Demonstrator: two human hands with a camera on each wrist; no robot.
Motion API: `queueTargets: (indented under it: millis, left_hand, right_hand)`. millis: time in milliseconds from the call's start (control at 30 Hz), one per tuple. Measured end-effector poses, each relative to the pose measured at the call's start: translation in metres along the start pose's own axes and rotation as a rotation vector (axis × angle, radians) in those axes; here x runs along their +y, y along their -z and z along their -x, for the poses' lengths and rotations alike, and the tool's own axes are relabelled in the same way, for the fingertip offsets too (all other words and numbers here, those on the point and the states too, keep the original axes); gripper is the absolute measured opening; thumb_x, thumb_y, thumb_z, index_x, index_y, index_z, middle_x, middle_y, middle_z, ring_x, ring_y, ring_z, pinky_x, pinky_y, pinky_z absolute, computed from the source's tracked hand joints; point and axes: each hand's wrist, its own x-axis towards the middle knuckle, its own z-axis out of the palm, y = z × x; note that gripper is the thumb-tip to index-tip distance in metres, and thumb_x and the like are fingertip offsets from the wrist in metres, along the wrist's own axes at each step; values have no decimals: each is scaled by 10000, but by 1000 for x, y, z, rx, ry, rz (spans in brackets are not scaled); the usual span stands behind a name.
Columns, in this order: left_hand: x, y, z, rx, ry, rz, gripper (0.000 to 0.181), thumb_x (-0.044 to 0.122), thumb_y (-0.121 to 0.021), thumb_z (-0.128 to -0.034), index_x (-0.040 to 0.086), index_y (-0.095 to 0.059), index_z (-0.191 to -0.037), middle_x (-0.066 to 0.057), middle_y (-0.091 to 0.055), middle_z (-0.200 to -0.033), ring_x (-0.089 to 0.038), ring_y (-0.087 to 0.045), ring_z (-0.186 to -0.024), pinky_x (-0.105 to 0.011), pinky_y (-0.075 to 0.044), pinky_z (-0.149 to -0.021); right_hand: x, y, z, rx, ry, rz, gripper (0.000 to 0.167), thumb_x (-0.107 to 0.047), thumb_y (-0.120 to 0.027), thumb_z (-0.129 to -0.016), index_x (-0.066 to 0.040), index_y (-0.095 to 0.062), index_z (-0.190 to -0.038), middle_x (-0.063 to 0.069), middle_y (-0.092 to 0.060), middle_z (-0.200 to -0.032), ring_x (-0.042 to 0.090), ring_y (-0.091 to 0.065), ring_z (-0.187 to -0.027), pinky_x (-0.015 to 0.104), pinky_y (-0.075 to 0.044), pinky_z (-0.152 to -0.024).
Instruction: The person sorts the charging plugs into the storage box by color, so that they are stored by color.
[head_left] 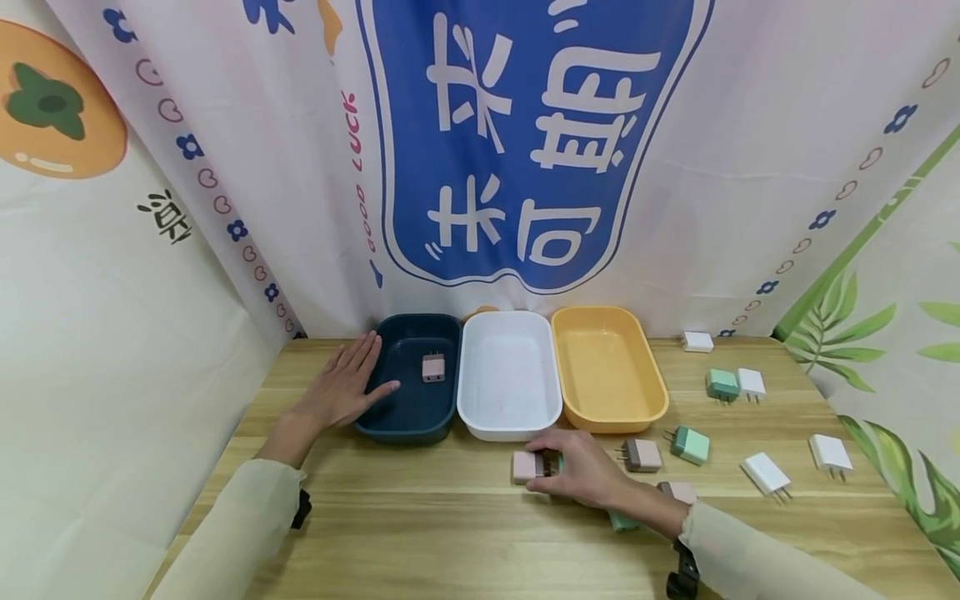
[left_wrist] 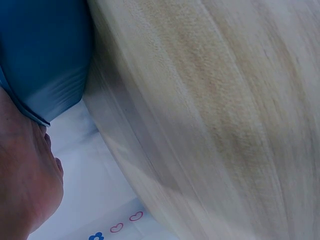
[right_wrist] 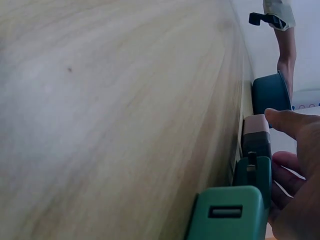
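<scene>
My left hand (head_left: 341, 387) rests with straight fingers on the left rim of the dark blue tray (head_left: 408, 435). Inside that tray lies a pink plug-in charger (head_left: 432, 367). In the left wrist view, part of the hand (left_wrist: 30, 165) shows against the tray's outer wall (left_wrist: 45, 60). My right hand (head_left: 581, 468) pinches another pink charger (head_left: 524, 468) on the table in front of the white tray, thumb on the near side and fingers on the far side. Green chargers (right_wrist: 227, 212) lie close by it in the right wrist view; the hand partly hides one in the head view.
A white tray (head_left: 510, 434) and a yellow tray (head_left: 615, 427) stand beside the blue one, against the curtain (head_left: 697, 225). On the right lie more chargers: pink-brown (head_left: 642, 456), green (head_left: 690, 446) and white (head_left: 765, 475), several with prongs showing. My right forearm (head_left: 652, 504) partly covers others.
</scene>
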Motion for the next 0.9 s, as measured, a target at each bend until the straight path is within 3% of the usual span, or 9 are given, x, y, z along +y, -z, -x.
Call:
queueTargets:
  millis: [367, 900]
  left_hand:
    - [0, 0, 0, 14, -9, 2, 973, 671, -412, -1067, -19, -112, -1684, -210, -71, -1770, -395, -80, -1637, -604, -61, -1309]
    - [-1, -2, 0, 20, -10, -11, 983, 682, -402, -1064, -15, -97, -1686, -215, -79, -1768, -388, -81, -1638, -614, -88, -1305]
  right_hand:
    - [2, -6, -2, 21, 160, 55, 466, -194, -991, -734, -57, -785, -1130, 21, -788, -1104, 161, -718, -1031, 331, -602, -885]
    - [-5, -7, -2, -8, 165, 14, 413, -208, -977, -760, -98, -801, -1117, -3, -789, -1109, 119, -711, -1019, 303, -595, -872]
